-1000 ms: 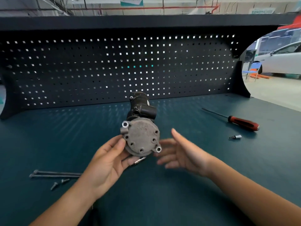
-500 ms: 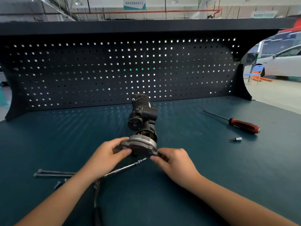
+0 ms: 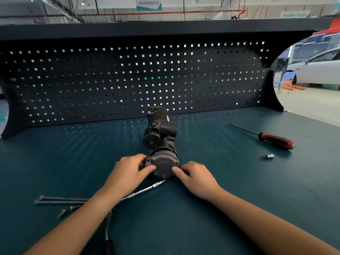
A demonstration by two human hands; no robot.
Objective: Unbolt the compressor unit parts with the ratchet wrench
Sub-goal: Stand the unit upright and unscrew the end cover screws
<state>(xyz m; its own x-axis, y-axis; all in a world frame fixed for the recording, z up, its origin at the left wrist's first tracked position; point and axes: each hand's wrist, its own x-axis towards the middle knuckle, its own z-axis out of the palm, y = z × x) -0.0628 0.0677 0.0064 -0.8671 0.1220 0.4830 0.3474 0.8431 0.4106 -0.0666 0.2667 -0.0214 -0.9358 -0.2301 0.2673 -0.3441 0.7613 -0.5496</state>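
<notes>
The dark compressor unit (image 3: 159,130) lies on the green bench top (image 3: 230,190), its round grey end cover (image 3: 163,165) facing me. My left hand (image 3: 128,172) grips the cover's left edge, thumb on its face. From the other side my right hand (image 3: 195,176) pinches the cover's right edge. The ratchet wrench (image 3: 143,190) lies on the bench just in front of the cover, its extension tip pointing at it; the handle (image 3: 108,227) runs down under my left forearm.
Two long bolts (image 3: 62,199) and small screws (image 3: 62,213) lie at the left. A red-handled screwdriver (image 3: 274,139) and a small bit socket (image 3: 267,156) sit at the right. A black pegboard (image 3: 128,80) closes the back.
The compressor, held up with its cover facing me a second ago, now lies on the bench. Both hands have closed onto the end cover's edges.
</notes>
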